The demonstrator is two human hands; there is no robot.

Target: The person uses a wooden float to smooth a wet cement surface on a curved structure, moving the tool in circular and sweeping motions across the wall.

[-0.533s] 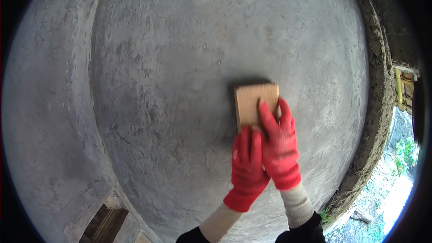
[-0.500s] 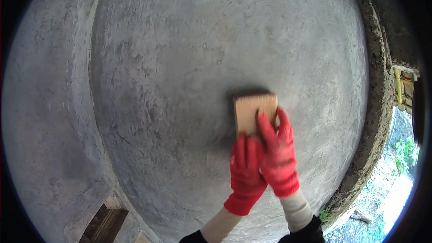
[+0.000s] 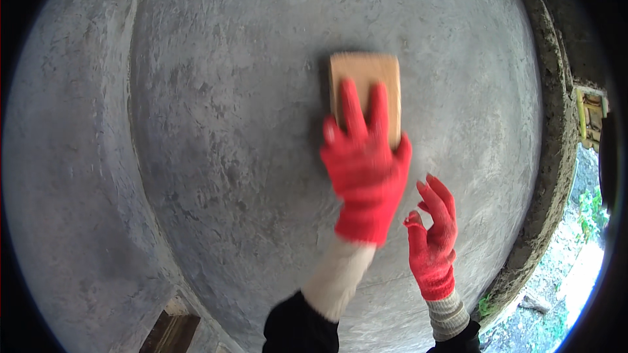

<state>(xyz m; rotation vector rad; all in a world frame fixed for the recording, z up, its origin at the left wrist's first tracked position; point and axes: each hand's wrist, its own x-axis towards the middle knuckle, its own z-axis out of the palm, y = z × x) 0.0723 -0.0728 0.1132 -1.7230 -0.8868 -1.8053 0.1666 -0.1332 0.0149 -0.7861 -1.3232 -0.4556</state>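
Note:
A flat, tan wooden block [image 3: 364, 68] lies against the grey plastered wall [image 3: 261, 91], right of centre in the picture. My left hand [image 3: 366, 173], in a red glove, grips the block from below. Two of its fingers lie along the block's face, with the thumb at its right edge. Lower and to the right, my right hand [image 3: 435, 238] hangs apart from the block in a matching red glove. Its fingers are loosely bent and spread from the thumb, holding nothing.
A raised ridge [image 3: 134, 111] runs down the wall at the left. A wooden piece [image 3: 171, 333] sits in a recess at the lower left. The wall's rough edge [image 3: 553, 176] curves along the right, with bright ground and green plants [image 3: 592, 216] beyond it.
The block has moved up the wall with my left hand on it. My right hand has come off the block and drawn away to the lower right.

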